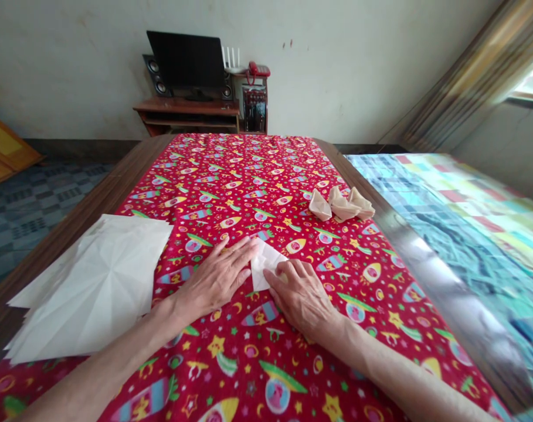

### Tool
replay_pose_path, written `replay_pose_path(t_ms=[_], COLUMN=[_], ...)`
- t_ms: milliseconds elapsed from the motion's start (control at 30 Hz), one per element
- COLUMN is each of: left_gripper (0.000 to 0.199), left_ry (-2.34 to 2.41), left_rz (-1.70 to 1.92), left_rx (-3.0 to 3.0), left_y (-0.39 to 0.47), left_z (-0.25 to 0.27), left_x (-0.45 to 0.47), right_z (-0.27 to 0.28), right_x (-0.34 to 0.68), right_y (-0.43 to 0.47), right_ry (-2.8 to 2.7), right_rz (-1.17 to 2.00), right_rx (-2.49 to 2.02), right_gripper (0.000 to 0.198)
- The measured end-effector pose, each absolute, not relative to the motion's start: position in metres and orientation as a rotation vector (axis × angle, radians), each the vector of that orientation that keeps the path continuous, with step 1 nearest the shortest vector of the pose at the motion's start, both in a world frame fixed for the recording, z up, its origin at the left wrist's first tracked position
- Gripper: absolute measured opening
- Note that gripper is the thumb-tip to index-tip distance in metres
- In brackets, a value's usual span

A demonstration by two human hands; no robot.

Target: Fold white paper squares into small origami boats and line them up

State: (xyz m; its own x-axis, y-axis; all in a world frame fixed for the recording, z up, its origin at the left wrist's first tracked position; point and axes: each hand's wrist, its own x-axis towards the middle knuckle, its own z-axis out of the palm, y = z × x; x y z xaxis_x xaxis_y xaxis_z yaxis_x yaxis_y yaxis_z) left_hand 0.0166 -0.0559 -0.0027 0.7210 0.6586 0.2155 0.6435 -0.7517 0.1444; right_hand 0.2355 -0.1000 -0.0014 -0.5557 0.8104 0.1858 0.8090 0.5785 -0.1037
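Observation:
A small white piece of folded paper (261, 265) lies on the red patterned cloth between my hands. Stretched out flat, my left hand (220, 275) has its fingers apart and its fingertips on the paper's upper left edge. My right hand (302, 296) has its fingers curled at the paper's right side, with the thumb on the sheet and part of the paper hidden under it. To the left sits a stack of creased white paper sheets (103, 275). Several folded paper shapes (345, 206) with raised points stand in a group at the right.
The red cloth (248, 357) covers a long table with dark wooden edges (138, 167). A bed (459, 234) with a blue patterned cover adjoins on the right. Against the far wall stand a desk (187, 106), a monitor (186, 61) and a red telephone (260, 70).

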Motion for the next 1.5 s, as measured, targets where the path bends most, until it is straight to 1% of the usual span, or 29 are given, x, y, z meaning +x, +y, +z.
replay_pose_path(t_ms=[133,333,500,600,800,1167,1233,1300,1400,1467,1500], left_gripper=[0.048,0.043,0.042,0.041,0.042,0.045,0.045,0.043,0.04,0.04,0.041], left_ry=[0.904,0.906,0.913,0.919,0.93,0.908,0.912,0.913,0.933,0.944,0.937], left_rz=[0.293,0.277,0.276,0.291,0.294,0.317,0.342,0.367,0.406,0.415,0.408], left_rx=[2.899,2.901,2.903,2.908,2.893,2.916,2.918,2.922,2.924,2.935,2.95], left_y=[-0.08,-0.092,-0.089,-0.09,-0.091,-0.092,-0.092,-0.093,-0.094,-0.093,-0.093], left_z=[-0.005,-0.009,-0.007,-0.008,-0.008,-0.008,-0.008,-0.009,-0.009,-0.009,-0.01], left_x=[0.017,0.017,0.018,0.019,0.019,0.02,0.02,0.021,0.022,0.022,0.021], right_z=[-0.003,-0.006,-0.007,-0.01,-0.016,-0.013,-0.013,-0.012,-0.013,-0.013,-0.013], right_x=[0.236,0.247,0.252,0.251,0.251,0.248,0.247,0.246,0.242,0.243,0.245], right_y=[-0.1,-0.1,-0.095,-0.089,-0.083,-0.081,-0.082,-0.088,-0.105,-0.118,-0.124], right_ry=[-2.587,-2.45,-2.235,-2.191,-2.174,-2.21,-2.224,-2.294,-2.511,-2.567,-2.599], right_rz=[0.027,0.146,0.223,0.208,0.228,0.125,0.056,-0.054,-0.15,-0.116,-0.067], right_rx=[-1.346,-1.362,-1.504,-1.56,-1.508,-1.533,-1.523,-1.405,-1.062,-1.05,-1.09], right_gripper=[0.024,0.026,0.018,0.022,0.024,0.023,0.019,0.016,0.032,0.038,0.046])
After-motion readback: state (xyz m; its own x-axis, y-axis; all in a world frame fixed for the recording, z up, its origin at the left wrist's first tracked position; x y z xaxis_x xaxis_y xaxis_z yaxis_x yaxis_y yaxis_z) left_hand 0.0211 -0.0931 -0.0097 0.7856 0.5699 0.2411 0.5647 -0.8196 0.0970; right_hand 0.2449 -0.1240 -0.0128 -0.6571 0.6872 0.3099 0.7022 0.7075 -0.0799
